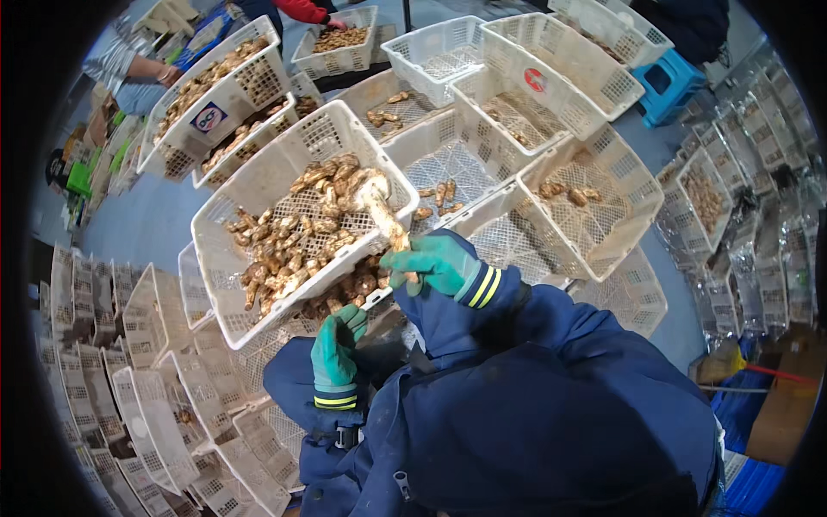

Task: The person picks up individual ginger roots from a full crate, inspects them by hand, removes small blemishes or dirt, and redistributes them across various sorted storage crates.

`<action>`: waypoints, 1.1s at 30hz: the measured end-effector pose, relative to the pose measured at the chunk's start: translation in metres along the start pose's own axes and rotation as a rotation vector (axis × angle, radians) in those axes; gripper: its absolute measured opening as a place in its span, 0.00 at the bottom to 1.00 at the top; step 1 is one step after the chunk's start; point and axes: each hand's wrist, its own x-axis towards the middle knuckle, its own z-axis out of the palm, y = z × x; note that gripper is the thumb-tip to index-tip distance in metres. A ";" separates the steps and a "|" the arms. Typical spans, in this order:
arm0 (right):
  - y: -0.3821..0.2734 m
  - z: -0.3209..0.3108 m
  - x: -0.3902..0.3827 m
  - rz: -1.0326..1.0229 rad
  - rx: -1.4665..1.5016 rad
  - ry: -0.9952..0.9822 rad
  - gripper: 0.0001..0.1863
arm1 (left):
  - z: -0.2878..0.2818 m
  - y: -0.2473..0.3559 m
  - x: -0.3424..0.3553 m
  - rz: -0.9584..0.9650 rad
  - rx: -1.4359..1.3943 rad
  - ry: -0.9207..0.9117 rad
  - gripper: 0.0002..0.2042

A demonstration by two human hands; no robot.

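My right hand, in a green glove with yellow-striped cuff, is closed round the stalk of a large mushroom. Its pale, broad cap points up and away, over the near right rim of a white plastic basket. Inside that basket lies a heap of brown and white mushrooms. Lower and to the left, my left hand, gloved the same way, is open with its fingers loosely bent and nothing seen in it. More mushrooms lie in a basket beneath, just beyond my hands.
White baskets with a few mushrooms stand to the right, one holding a small group. A full basket is at the far left, near another person's arm. Basket stacks crowd the lower left. A blue stool stands far right.
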 end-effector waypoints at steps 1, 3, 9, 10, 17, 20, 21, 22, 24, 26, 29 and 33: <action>0.004 -0.010 -0.004 0.201 0.260 0.037 0.13 | -0.002 -0.003 0.003 -0.037 -0.012 0.009 0.25; -0.001 -0.023 -0.009 0.391 0.468 0.206 0.14 | -0.008 -0.005 0.004 -0.062 -0.016 0.009 0.25; 0.050 -0.079 -0.050 0.377 0.374 0.575 0.18 | -0.009 -0.010 0.010 -0.104 -0.027 -0.043 0.27; 0.059 -0.090 -0.057 0.431 0.515 0.628 0.18 | -0.009 -0.010 0.011 -0.114 -0.027 -0.051 0.27; 0.100 -0.143 -0.113 0.518 0.739 0.991 0.13 | -0.003 -0.009 0.012 -0.147 0.027 -0.048 0.28; 0.103 -0.164 -0.114 0.551 0.519 1.037 0.11 | -0.007 -0.009 0.011 -0.164 0.042 -0.040 0.28; 0.090 -0.166 -0.107 0.606 0.453 1.035 0.09 | -0.015 -0.010 0.010 -0.152 0.055 -0.051 0.28; 0.098 -0.185 -0.112 0.549 0.552 1.050 0.09 | -0.010 -0.011 0.011 -0.163 0.065 -0.036 0.28; 0.082 -0.192 -0.090 0.537 0.490 1.095 0.07 | -0.013 -0.008 0.006 -0.179 0.074 0.016 0.27; 0.096 -0.234 -0.089 0.585 0.441 1.051 0.07 | -0.005 -0.009 0.012 -0.184 0.054 0.005 0.27; 0.098 -0.262 -0.072 0.658 0.459 0.921 0.13 | -0.002 -0.010 0.015 -0.156 0.035 0.009 0.27; 0.109 -0.269 -0.037 0.772 0.538 0.807 0.11 | -0.001 -0.008 0.011 -0.175 0.048 0.050 0.26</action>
